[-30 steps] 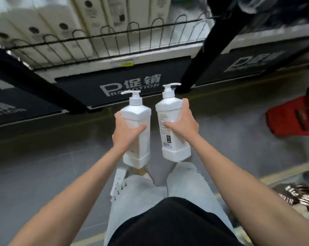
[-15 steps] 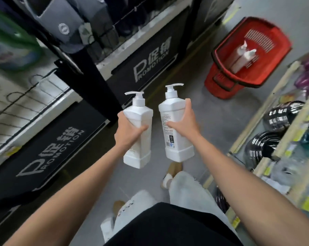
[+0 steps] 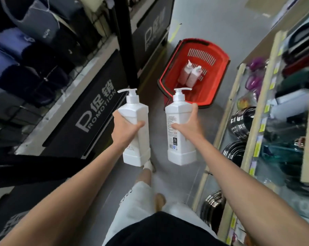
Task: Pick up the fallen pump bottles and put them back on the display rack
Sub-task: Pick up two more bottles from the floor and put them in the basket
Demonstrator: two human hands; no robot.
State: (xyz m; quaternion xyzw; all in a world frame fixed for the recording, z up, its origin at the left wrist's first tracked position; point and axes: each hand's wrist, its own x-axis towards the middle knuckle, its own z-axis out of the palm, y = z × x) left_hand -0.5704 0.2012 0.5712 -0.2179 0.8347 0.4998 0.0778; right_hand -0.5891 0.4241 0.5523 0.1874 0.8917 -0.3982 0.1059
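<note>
White pump bottle (image 3: pixel 137 110) is being gripped round its middle by the left hand (image 3: pixel 125 129), upright above the floor (image 3: pixel 203 23). Second pump bottle (image 3: pixel 178 139) is being gripped likewise by the right hand (image 3: pixel 189 125) (printed label facing the camera), just beside the first and not touching it. Two further bottles (image 3: pixel 191 73), seemingly the same kind, are lying in the red basket (image 3: pixel 219 77) ahead.

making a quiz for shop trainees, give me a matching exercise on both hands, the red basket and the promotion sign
1 left hand
2 right hand
3 red basket
4 promotion sign

a on the floor, two bottles inside
b grips the bottle showing a barcode
c on the rack base
d grips the bottle showing no barcode

Pairs: 1-d, 2-b, 3-a, 4-c
</note>
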